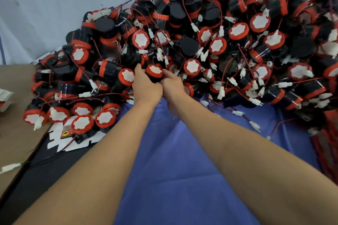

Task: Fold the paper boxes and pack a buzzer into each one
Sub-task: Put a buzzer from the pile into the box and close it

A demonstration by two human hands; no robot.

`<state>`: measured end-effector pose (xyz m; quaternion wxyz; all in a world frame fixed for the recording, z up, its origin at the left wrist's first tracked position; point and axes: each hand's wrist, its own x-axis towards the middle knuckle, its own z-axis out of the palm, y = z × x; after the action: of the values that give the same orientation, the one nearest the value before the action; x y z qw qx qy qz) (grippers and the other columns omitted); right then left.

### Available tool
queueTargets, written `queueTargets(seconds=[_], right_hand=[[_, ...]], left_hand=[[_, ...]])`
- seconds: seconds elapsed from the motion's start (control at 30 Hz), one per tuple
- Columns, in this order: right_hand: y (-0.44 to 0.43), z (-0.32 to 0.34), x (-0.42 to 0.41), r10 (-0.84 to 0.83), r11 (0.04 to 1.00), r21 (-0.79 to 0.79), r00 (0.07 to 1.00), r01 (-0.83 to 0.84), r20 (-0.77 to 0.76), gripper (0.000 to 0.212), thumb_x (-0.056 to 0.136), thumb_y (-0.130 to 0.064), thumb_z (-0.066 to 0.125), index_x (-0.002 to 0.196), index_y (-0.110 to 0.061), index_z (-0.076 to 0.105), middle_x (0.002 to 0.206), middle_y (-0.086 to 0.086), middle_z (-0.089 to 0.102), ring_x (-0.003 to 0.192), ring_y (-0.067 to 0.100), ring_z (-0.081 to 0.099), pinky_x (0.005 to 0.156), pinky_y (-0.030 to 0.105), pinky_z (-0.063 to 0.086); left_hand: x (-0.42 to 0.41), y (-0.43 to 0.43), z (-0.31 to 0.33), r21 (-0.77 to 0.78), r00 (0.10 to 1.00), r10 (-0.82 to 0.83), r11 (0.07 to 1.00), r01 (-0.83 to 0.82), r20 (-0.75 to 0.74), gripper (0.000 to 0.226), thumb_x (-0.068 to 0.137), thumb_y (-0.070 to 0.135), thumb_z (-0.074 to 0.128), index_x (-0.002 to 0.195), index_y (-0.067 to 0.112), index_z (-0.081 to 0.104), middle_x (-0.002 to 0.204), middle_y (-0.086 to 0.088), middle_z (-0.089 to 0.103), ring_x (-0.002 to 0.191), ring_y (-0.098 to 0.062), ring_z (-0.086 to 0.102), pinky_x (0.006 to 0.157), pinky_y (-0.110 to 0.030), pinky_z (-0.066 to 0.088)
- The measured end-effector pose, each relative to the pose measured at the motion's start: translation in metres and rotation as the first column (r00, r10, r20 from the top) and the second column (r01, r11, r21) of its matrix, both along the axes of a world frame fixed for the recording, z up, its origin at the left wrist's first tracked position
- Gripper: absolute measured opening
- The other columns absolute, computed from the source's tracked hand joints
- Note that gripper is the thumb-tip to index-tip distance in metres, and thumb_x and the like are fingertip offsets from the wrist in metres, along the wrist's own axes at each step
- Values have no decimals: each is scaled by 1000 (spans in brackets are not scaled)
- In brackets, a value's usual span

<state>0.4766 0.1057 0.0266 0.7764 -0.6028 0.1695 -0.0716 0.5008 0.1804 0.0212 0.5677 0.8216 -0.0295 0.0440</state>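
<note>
A big heap of black buzzers [192, 42] with red rims, white faces, red wires and white plugs fills the far half of the view. Both my hands reach into its front edge. My left hand [145, 86] and my right hand [172, 85] sit on either side of one buzzer [154, 71], their fingers curled around its black body. An unfolded white paper box [60, 138] lies flat at the left under a few buzzers.
A blue cloth [182, 151] covers the surface under my arms. A brown cardboard sheet [14, 133] lies at the left. A stack of red flat boxes [327, 151] stands at the right edge. A pale wall rises behind the heap.
</note>
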Motion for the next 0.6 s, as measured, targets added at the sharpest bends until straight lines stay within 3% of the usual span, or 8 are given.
queueTargets(seconds=[0.1,0.13,0.2,0.3,0.4,0.47,0.6], right_hand=[[2,-2,-9,-12,999,-49,999,15,51,60,94,19,34,143,-8,57,133,10,65,123,25,63,101,34,56],[3,1,-17,-16,997,-68,998,20,59,59,95,18,34,142,-8,58,138,11,63,127,25,60,106,36,53],[5,7,-38,-35,993,-105,996,45,87,54,97,13,34,136,-11,63,138,8,62,126,22,60,103,32,55],[5,18,-81,-46,996,-69,991,55,125,43,102,8,37,118,-16,70,129,0,66,120,17,63,90,19,57],[0,27,-129,-17,998,-66,994,24,105,39,100,6,46,121,-15,72,120,-2,73,117,14,66,101,28,54],[-7,34,-164,4,999,-49,997,0,83,33,99,0,53,114,-21,75,110,-7,78,109,10,70,98,27,55],[-22,50,-223,31,989,141,1000,-30,-1,15,98,-16,66,97,-17,81,99,0,80,88,10,75,78,23,59]], left_hand=[[-10,4,-2,34,995,39,999,-42,93,80,86,-1,74,156,12,39,143,-10,49,130,-25,54,108,-32,49],[-17,6,-2,29,992,49,998,-53,116,77,85,1,77,153,12,43,139,-7,48,127,-22,54,105,-21,47],[-36,9,0,-2,982,68,998,-69,174,75,83,6,82,150,12,47,130,1,43,120,-13,49,92,0,38],[-72,16,7,-32,962,63,998,-57,265,61,82,16,87,134,19,56,120,7,43,120,-14,49,90,-8,38],[-113,27,20,-69,958,-3,997,24,288,50,81,24,88,120,28,57,117,11,51,114,-11,54,92,-11,44],[-141,37,28,-36,953,-77,995,92,292,53,81,24,88,126,25,61,122,10,57,116,-8,56,96,-16,46],[-196,62,45,-27,908,-331,937,349,256,65,82,13,84,137,28,53,127,16,62,120,1,59,101,-13,46]])
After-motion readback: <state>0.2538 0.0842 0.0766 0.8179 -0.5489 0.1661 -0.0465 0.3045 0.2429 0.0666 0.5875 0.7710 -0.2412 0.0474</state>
